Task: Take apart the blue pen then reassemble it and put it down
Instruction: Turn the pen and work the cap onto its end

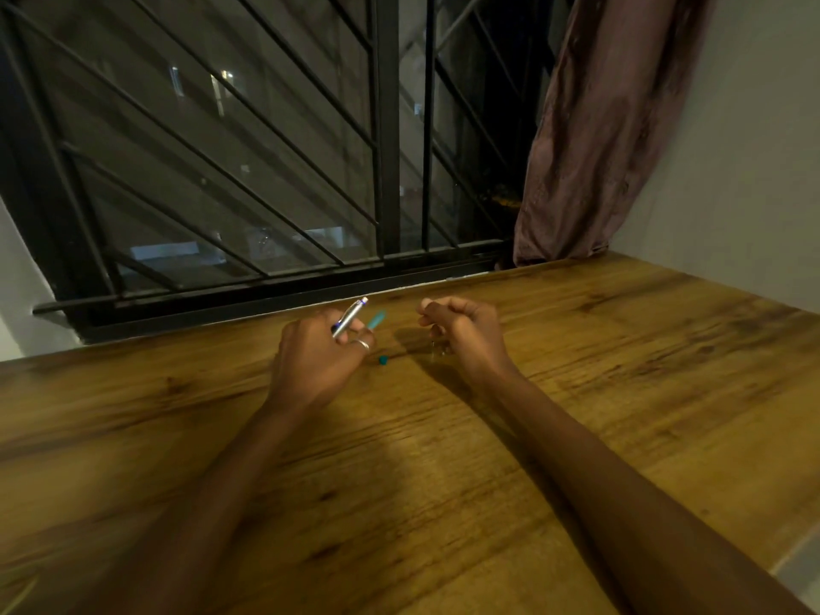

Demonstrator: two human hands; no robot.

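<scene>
My left hand (317, 359) grips a silver pen barrel (350, 320) that points up and away toward the window. A teal pen piece (376, 320) sticks out just to the right of that barrel, close to my left fingers; whether it rests on the table or is held, I cannot tell. A small teal bit (383, 359) lies on the wooden table (443, 481) between my hands. My right hand (461, 330) is curled with fingertips pinched together; something thin and pale shows under it, too small to name.
A barred window (266, 148) runs along the table's far edge. A brownish curtain (599, 126) hangs at the right corner beside a pale wall (754, 170). The table's right edge cuts in at the lower right.
</scene>
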